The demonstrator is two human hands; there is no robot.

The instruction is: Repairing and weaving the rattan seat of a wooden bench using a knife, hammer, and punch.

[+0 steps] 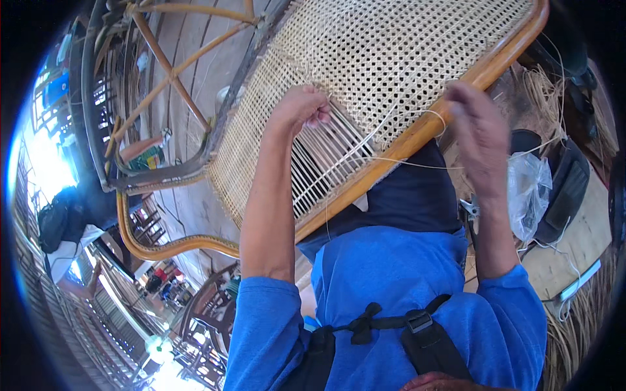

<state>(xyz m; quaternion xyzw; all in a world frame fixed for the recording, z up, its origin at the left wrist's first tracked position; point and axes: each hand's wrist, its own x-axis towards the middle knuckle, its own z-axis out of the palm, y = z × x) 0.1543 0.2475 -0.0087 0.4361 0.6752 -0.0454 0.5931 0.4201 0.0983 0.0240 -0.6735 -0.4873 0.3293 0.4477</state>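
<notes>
Over the person's dark trousers (424, 199) lies a pale, perforated cane panel (378, 39) in a glossy orange-brown wooden frame (417, 140). The left hand (300, 107) curls at its unfilled strip; whether it pinches cane, I cannot tell. The right hand (481, 133) is blurred, its grip unclear. Hard pulling could snap the thin pale cane strand (430, 165); slack could kink it.

White glare (52, 159) floods my nine o'clock
Another flare (171, 379) burns at seven; my right hand (482, 143) blurs near two; the cane panel (385, 45) at one is evenly lit; edges bend toward a black rim.
</notes>
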